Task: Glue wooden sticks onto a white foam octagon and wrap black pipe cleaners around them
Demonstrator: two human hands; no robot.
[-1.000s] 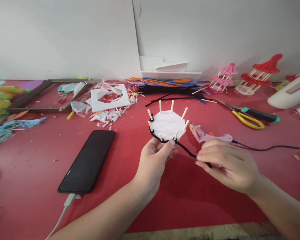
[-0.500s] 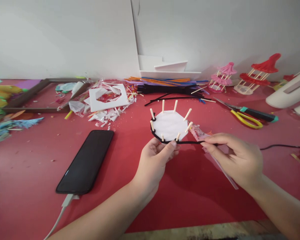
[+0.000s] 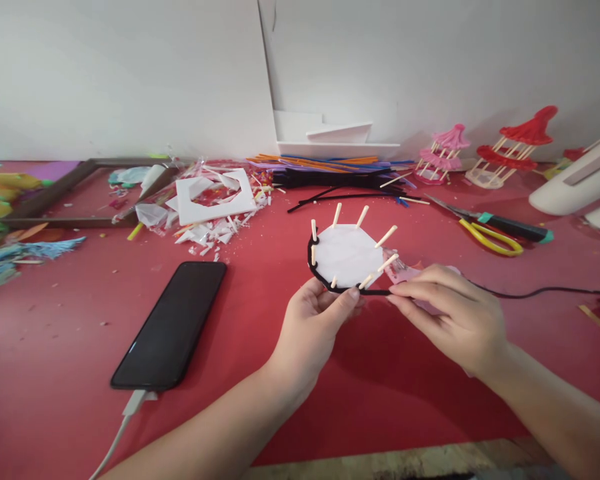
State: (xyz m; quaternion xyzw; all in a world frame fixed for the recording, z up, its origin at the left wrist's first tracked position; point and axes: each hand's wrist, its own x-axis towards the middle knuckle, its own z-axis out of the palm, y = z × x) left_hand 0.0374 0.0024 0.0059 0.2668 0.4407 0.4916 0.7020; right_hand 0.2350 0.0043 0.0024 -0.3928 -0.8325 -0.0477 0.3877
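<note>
My left hand (image 3: pixel 316 327) pinches the near edge of a white octagonal foam board (image 3: pixel 349 257), thumb on top and fingers beneath. Several short wooden sticks (image 3: pixel 386 235) stand up around the board's rim, leaning at various angles. A black pipe cleaner (image 3: pixel 320 275) runs along the left and near edges, passing around some of the sticks. Its free length stretches to the right, where my right hand (image 3: pixel 450 317) grips it between thumb and fingers. A pink patterned piece (image 3: pixel 403 270) lies behind the right hand, partly hidden by it.
A black phone (image 3: pixel 173 323) with a white cable lies left. Foam scraps (image 3: pixel 215 197), bundled pipe cleaners (image 3: pixel 330 175) and yellow-handled scissors (image 3: pixel 490 239) lie farther back. Pink (image 3: pixel 443 157) and red (image 3: pixel 513 150) stick models stand at the back right, near a white device (image 3: pixel 575 177).
The board has shifted slightly right and tilted. My right hand has moved left along the pipe cleaner, closer to my left hand, so the stretch between them is shorter.
</note>
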